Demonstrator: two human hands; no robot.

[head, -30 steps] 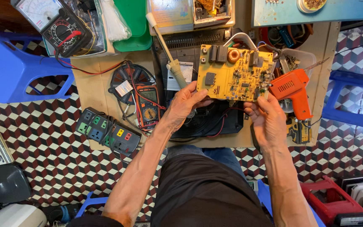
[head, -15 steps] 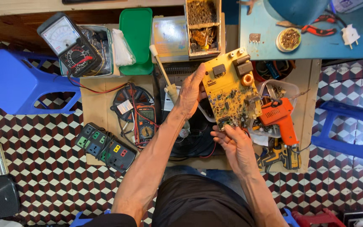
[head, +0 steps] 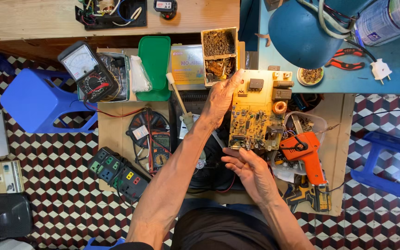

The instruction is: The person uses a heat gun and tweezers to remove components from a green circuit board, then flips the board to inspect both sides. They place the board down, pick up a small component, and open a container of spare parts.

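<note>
Yellow board | left hand gripping its far edge | right hand pinching near edge | orange drill lying just right.

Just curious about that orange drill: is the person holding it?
No, the orange drill lies on the bench while both the left hand and right hand grip the yellow circuit board.

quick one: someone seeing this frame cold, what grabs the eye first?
The yellow circuit board at centre, held up between the left hand at its far left edge and the right hand under its near edge. Next, the orange power tool just right of the board. Then the blue stool on the checkered floor at left.
</note>
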